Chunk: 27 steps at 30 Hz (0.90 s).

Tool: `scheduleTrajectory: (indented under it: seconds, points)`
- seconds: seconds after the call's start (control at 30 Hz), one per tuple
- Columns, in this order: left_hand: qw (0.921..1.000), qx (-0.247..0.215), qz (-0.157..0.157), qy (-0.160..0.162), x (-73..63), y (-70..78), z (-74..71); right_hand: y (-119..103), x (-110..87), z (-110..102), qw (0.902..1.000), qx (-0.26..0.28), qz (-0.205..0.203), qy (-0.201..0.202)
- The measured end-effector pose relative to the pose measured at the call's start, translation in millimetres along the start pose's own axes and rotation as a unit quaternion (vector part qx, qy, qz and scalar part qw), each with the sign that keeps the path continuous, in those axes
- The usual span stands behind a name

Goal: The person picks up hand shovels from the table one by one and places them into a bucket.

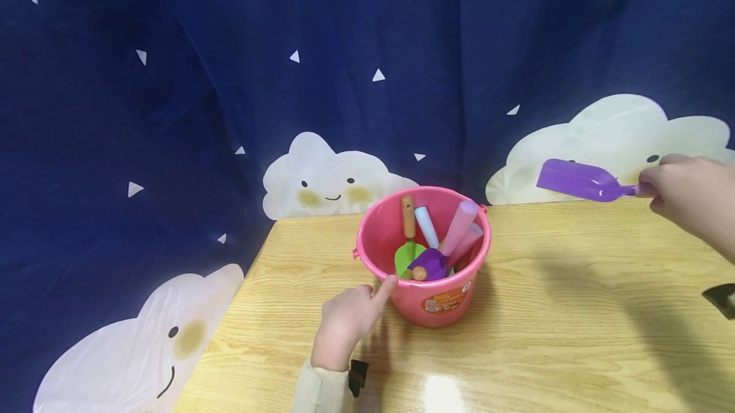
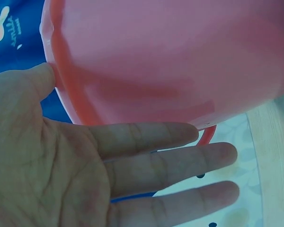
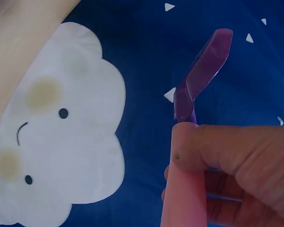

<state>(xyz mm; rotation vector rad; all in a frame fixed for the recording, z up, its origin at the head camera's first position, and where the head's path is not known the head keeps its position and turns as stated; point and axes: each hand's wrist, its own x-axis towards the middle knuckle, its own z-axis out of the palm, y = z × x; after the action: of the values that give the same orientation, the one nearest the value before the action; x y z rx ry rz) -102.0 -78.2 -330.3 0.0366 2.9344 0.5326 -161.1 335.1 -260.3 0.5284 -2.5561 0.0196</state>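
Observation:
My right hand (image 1: 683,189) grips a toy shovel by its pink handle (image 3: 184,184), thumb along the side and fingers wrapped behind. The shovel's purple blade (image 1: 580,180) points left, held up in the air above the right side of the table. Beside the pink bucket (image 1: 430,301) is my left hand (image 1: 347,320), its thumb at the rim. In the left wrist view, the straight fingers (image 2: 175,165) lie along the bucket's outer wall. Inside the bucket lean a green trowel with a wooden handle (image 1: 408,218), a purple-bladed shovel (image 1: 433,263) and several other handles.
The bucket stands on a light wooden table (image 1: 545,336) near its back edge. Behind the table hangs a dark blue curtain (image 1: 344,17) printed with smiling clouds and white triangles. An orange label (image 1: 445,300) is on the bucket's front.

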Motion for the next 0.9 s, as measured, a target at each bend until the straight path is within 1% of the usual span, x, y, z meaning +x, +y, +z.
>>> scheduleTrajectory:
  seconds: [0.17, 0.37, 0.47, 0.6, 0.67, 0.73, 0.8, 0.9]
  points:
    - [1.0000, 0.002, -0.002, -0.001, 0.0, -0.3, 0.6, -9, 11.9, -10, 0.9998, 0.009, -0.013, -0.009]
    - [1.0000, 0.000, 0.001, 0.000, 0.1, -0.4, -0.5, -21, 24.7, -20, 0.9994, -0.008, -0.024, -0.025]
    - [1.0000, 0.001, 0.003, -0.001, 0.4, -0.5, -0.8, -24, 28.7, -25, 0.9987, 0.003, -0.042, -0.028]
    - [1.0000, 0.002, 0.000, -0.004, 0.4, -0.2, -0.5, -33, 32.7, -30, 0.9983, 0.013, -0.047, -0.034]
    - [1.0000, 0.002, -0.003, -0.005, 0.8, -0.5, -0.2, -40, 35.5, -34, 0.9987, 0.004, -0.035, -0.037]
    - [1.0000, 0.001, -0.004, -0.006, 0.8, -0.5, -0.3, -44, 37.6, -38, 0.9985, 0.005, -0.042, -0.035]
    - [1.0000, -0.001, -0.003, -0.006, 0.9, -0.7, -0.6, -47, 39.6, -41, 0.9984, -0.005, -0.049, -0.027]
    - [1.0000, -0.001, -0.002, -0.007, 0.9, -0.6, -1.0, -49, 43.8, -44, 0.9978, -0.020, -0.054, -0.034]
